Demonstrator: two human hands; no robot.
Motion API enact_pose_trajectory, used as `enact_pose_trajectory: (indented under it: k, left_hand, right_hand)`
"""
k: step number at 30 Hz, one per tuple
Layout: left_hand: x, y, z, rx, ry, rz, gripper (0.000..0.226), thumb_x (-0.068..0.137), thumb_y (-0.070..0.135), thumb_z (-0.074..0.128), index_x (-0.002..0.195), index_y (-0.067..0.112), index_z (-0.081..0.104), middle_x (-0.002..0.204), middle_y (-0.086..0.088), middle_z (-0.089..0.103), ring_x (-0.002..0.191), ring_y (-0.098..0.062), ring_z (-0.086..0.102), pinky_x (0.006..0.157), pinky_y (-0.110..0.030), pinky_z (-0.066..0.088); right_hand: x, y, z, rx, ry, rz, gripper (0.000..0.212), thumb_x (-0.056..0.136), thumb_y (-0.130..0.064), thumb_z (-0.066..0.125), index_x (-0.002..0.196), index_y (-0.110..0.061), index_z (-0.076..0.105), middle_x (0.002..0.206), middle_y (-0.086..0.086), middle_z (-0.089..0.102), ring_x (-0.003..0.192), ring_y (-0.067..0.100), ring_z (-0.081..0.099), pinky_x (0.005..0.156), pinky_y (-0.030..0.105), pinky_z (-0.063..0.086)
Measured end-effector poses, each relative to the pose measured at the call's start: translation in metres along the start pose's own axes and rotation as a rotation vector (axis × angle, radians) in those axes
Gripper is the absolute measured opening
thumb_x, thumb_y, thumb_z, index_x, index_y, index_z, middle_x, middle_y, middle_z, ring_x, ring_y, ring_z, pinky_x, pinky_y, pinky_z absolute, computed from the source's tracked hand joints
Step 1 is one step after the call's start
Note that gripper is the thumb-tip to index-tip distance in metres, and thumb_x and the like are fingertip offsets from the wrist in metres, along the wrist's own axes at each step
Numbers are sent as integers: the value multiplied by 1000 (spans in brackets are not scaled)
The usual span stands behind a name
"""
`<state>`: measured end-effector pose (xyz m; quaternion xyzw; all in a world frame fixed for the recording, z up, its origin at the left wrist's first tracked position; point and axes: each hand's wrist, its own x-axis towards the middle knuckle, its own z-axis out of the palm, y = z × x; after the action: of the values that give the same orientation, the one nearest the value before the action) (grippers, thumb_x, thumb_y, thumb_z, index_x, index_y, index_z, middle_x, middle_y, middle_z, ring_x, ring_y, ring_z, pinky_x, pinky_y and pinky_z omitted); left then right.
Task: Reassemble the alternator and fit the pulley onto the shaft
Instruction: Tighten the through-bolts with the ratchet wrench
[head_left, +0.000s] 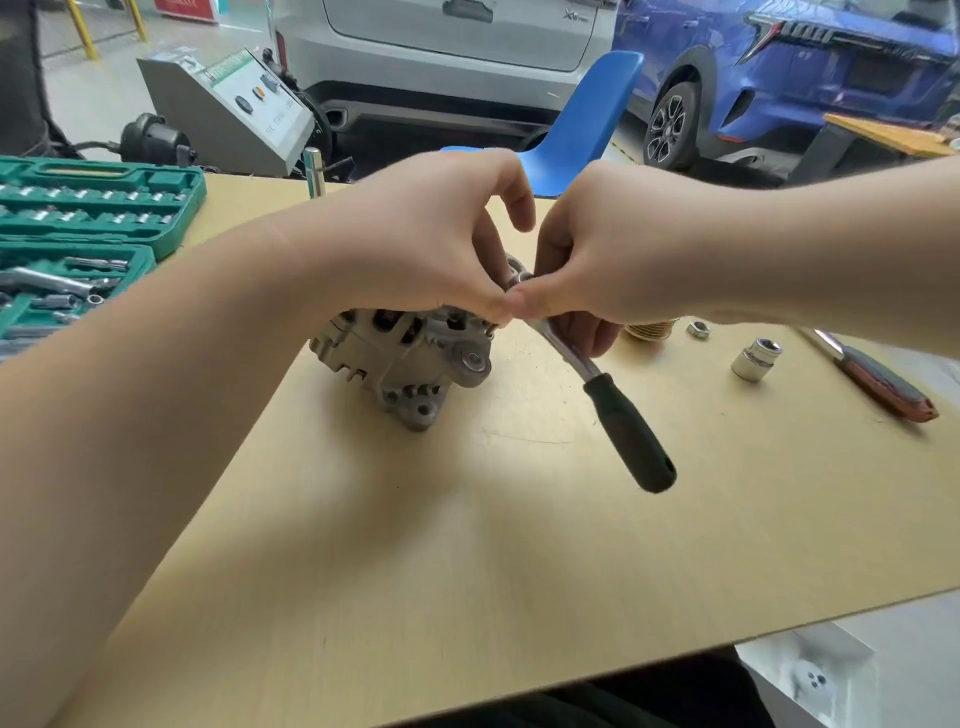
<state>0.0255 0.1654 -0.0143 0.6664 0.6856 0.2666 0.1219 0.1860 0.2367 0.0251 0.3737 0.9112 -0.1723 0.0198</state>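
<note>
The grey cast alternator (400, 364) lies on the wooden table (467, 545), partly hidden under my hands. My left hand (431, 244) reaches over its top, fingers curled, thumb and fingertips pinching at the ratchet's head. My right hand (592, 260) grips the chrome neck of the ratchet wrench (623, 421), whose black handle slants down toward me. The ratchet's head sits at the alternator's upper right edge; the fastener under it is hidden. The ribbed pulley (649, 330) lies behind my right wrist, with a nut (697, 329) beside it.
A green socket set case (78, 228) lies open at the left edge. A loose socket (756, 358) and a red-handled tool (883, 382) lie at the right. A blue chair (582, 124) and parked cars stand behind the table.
</note>
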Motion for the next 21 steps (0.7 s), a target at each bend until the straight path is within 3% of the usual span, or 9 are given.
enact_pose_trajectory:
  k: [2, 6, 8, 10, 13, 15, 17, 19, 21]
  left_hand:
    - [-1, 0, -1, 6, -26, -6, 51, 77, 39, 93, 110, 42, 54, 85, 33, 75, 80, 13, 65, 61, -16, 44]
    - [-2, -1, -6, -34, -76, -23, 41, 82, 23, 82, 108, 41, 56, 90, 27, 78, 76, 0, 70, 63, -29, 50]
    - [-4, -1, -10, -118, -106, -42, 33, 85, 24, 78, 107, 40, 59, 95, 21, 80, 82, -15, 75, 69, -36, 58]
    - [-6, -1, -12, -151, -135, -46, 30, 82, 38, 80, 105, 41, 61, 96, 18, 81, 82, -16, 76, 75, -41, 58]
    - [-5, 1, -10, -81, -140, -24, 30, 84, 52, 83, 105, 40, 65, 93, 21, 80, 77, -6, 73, 75, -39, 56]
    - [-4, 3, -8, -48, -121, -26, 26, 86, 58, 78, 104, 40, 70, 91, 24, 78, 82, -3, 72, 83, -39, 58]
    - [-3, 4, -6, -35, -98, -31, 20, 90, 58, 74, 101, 41, 75, 88, 25, 78, 84, -4, 72, 86, -38, 59]
    - [0, 4, -4, -12, -55, -30, 16, 96, 52, 71, 99, 39, 79, 86, 21, 78, 80, -4, 71, 79, -35, 58]
    - [1, 4, -1, 19, -33, -28, 15, 99, 48, 70, 100, 37, 80, 84, 20, 77, 77, -1, 69, 73, -31, 56]
  right_hand:
    - [0, -2, -1, -58, 9, -8, 33, 88, -45, 80, 80, -15, 73, 59, -3, 75, 55, 13, 75, 61, 27, 57]
    - [-4, 4, 1, -500, 125, -254, 31, 91, -50, 74, 77, -26, 60, 68, -7, 61, 67, 15, 58, 58, 30, 44]
    - [-7, 9, 2, -634, 151, -392, 25, 97, -43, 69, 86, -28, 53, 75, -5, 52, 73, 21, 54, 63, 36, 47]
    - [-7, 12, 3, -682, 153, -451, 16, 99, -41, 67, 97, -30, 55, 83, -1, 55, 79, 30, 59, 73, 43, 55]
    - [-5, 12, 2, -490, 156, -342, 25, 91, -49, 74, 91, -26, 64, 80, -2, 65, 79, 26, 64, 73, 39, 57]
    - [-3, 11, 1, -259, 126, -224, 27, 85, -52, 79, 85, -26, 74, 68, 1, 70, 63, 13, 67, 53, 26, 53]
    - [-2, 11, 1, -167, 127, -166, 27, 83, -53, 81, 80, -26, 75, 64, 0, 72, 44, 4, 59, 35, 16, 40]
    - [-2, 12, 3, -196, 128, -170, 29, 83, -54, 80, 80, -26, 75, 67, 1, 72, 48, 7, 60, 40, 21, 46]
    - [-3, 12, 4, -242, 134, -199, 28, 85, -53, 79, 82, -26, 73, 73, 3, 71, 68, 21, 67, 58, 32, 54]
